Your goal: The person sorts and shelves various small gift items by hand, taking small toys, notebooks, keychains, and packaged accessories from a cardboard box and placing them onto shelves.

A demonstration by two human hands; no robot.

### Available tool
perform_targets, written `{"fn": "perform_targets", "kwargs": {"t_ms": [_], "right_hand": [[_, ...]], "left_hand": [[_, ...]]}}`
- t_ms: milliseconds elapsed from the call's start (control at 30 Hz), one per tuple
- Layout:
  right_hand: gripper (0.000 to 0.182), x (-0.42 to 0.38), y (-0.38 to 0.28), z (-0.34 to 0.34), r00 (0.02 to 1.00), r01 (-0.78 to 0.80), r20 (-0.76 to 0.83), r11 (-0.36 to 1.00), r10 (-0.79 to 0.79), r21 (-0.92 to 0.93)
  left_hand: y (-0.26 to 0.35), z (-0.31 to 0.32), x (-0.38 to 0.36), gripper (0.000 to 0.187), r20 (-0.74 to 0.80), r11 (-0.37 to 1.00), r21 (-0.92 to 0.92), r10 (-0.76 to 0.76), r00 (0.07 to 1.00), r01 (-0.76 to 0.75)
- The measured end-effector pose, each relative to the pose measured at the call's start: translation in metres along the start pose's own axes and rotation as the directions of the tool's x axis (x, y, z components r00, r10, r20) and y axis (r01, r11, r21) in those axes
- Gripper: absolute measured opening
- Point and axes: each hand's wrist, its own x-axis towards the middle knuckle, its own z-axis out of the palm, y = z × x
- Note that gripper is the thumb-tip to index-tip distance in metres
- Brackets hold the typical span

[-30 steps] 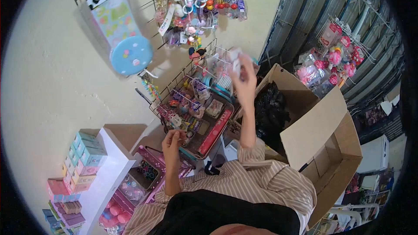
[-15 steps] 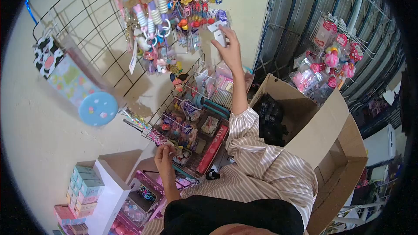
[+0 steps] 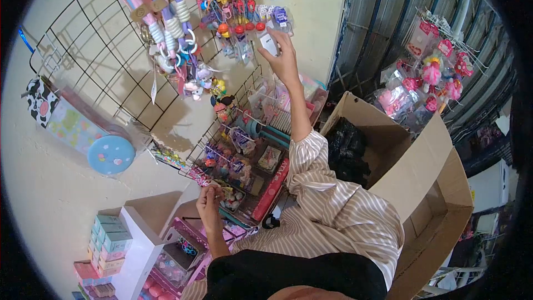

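My right hand [image 3: 284,60] is raised at the wall rack, thumb and fingers closed around a small white card [image 3: 268,44]. Right beside the card hang keychains with red and orange balls [image 3: 240,29] and a small packet with a purple label [image 3: 281,16]. Lower down, my left hand [image 3: 209,209] is pinched together near a pink patterned strip [image 3: 199,175] at the rack's lower edge. What its fingertips hold is too small to make out. Just right of that hand is an open tray [image 3: 232,199] of small items.
Lanyards [image 3: 166,19] hang from the black wire grid [image 3: 91,39]. A cardboard box [image 3: 422,172] with a black plastic bag [image 3: 347,150] stands at my right. Pink packaged accessories [image 3: 427,78] hang by the metal shutter. Small boxes [image 3: 111,239] are stacked at lower left.
The view has shifted slightly, so the lanyards and round blue item appear farther left. Both hands keep nearly the same pose, the right still at the white card.
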Motion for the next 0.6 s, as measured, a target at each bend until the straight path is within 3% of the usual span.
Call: {"fn": "perform_targets", "kwargs": {"t_ms": [233, 600], "right_hand": [[0.046, -0.007, 0.013, -0.004, 1.000, -0.017, -0.022, 0.993, 0.014, -0.116], [0.046, -0.001, 0.006, 0.004, 0.997, 0.069, -0.035, 0.997, -0.069, 0.021]], "left_hand": [[-0.009, -0.010, -0.001, 0.019, -0.027, 1.000, 0.010, -0.006, 1.000, 0.007], [-0.009, -0.009, -0.004, 0.019, -0.007, 0.998, 0.056, -0.018, 1.000, 0.019]]}}
